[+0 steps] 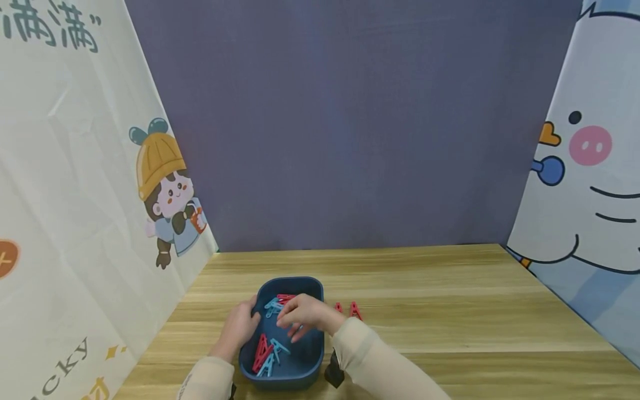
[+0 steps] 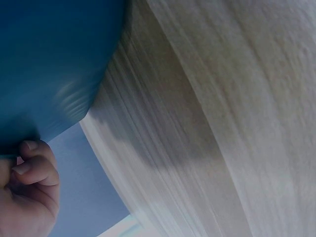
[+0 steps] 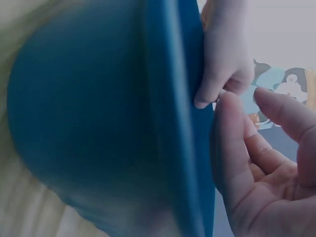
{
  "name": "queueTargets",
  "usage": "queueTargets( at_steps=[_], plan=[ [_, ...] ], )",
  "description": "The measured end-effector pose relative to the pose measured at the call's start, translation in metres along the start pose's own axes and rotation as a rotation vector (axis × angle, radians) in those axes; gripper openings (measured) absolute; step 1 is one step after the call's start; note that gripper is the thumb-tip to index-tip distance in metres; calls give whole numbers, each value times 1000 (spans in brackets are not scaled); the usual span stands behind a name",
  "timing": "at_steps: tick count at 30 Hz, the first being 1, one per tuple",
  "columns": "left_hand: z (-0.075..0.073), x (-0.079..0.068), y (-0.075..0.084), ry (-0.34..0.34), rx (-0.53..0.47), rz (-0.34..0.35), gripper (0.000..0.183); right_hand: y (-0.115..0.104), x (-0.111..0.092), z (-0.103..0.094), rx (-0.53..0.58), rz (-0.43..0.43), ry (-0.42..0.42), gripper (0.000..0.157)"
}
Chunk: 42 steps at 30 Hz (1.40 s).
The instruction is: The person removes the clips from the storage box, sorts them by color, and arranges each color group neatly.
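Observation:
A dark blue plastic basin (image 1: 302,358) stands on the wooden table, with red and light blue clothespins inside. One group of clothespins (image 1: 262,354) lies at its near left; another, a blue clothespin (image 1: 272,305) among red ones, lies toward the far end. My left hand (image 1: 241,323) grips the left rim, thumb inside; its curled fingers (image 2: 39,170) show against the outer wall in the left wrist view. Over the basin hovers my right hand (image 1: 307,313), partly covering the far group. A gap separates its thumb and forefinger (image 3: 232,133), and nothing shows between them.
Two red clothespins (image 1: 355,310) lie on the table (image 1: 450,311) just right of the basin, partly behind the right wrist. A black object (image 1: 334,373) shows below the right sleeve. A grey-purple panel (image 1: 350,139) closes off the back, with printed sheets at both sides.

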<state>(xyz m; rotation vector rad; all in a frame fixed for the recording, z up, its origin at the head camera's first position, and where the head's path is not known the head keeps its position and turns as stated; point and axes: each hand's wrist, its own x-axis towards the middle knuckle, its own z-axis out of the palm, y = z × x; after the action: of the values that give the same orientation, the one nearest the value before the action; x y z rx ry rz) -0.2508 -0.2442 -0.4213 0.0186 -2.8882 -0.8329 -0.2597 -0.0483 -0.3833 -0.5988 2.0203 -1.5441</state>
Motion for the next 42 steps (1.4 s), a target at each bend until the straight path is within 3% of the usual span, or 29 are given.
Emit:
queueTargets(
  at_steps=[20,42],
  plan=[
    [-2,-3,2,15,25,14,45,8,9,31,16,91,2,6],
    [-2,-1,2,15,27,22,45,15,19,46,32,187,7,6]
  ],
)
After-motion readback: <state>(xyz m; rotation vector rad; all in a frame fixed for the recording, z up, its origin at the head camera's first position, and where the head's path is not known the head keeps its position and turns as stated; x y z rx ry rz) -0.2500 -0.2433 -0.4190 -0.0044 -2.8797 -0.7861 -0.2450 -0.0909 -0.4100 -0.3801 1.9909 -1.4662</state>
